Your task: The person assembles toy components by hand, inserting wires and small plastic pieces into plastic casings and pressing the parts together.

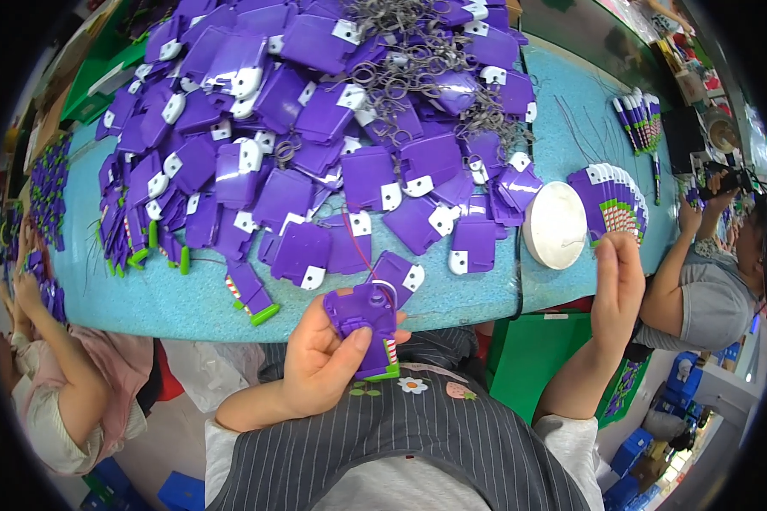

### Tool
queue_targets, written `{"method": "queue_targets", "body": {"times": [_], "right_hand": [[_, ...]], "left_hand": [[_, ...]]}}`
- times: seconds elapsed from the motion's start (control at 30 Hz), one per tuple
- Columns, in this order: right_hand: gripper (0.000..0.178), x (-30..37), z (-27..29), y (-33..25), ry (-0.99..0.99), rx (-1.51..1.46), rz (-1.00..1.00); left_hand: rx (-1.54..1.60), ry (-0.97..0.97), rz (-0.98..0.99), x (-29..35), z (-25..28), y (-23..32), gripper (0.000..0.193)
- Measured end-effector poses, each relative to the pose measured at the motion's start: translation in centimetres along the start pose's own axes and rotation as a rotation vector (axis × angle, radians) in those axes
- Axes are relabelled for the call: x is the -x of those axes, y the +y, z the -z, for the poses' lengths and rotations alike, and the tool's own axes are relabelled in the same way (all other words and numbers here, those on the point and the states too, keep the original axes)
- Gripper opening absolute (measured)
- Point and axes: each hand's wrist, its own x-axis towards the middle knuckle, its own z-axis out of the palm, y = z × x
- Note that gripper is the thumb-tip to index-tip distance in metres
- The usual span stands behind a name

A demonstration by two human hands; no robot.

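Observation:
My left hand grips a purple plastic case with a green edge and a red-and-white striped side, held in front of my apron. A thin red cord rises from the top of the case, by a white curved part. Out to the right, my right hand is raised with thumb and fingertips pinched together. A fine thread or wire seems to be at its fingertips, too small to make out. Beside those fingertips stand a round white bowl and a fanned stack of purple cases with green and checked ends.
A large heap of purple-and-white plastic pieces covers the blue table, with a tangle of grey metal key rings on it. A green bin stands below the table edge. Other people work at left and right.

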Motion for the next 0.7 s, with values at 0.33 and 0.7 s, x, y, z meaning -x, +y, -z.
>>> {"method": "queue_targets", "body": {"times": [0.33,0.7], "right_hand": [[0.006,-0.1,-2.3,0.8,0.138,0.32,0.177],[0.009,5.1,-7.2,-5.6,-0.164,-0.721,0.144]], "left_hand": [[0.0,-0.02,0.113,0.2,0.6,0.3,0.033],[-0.037,-0.124,0.134,-1.0,-2.9,0.1,0.038]]}}
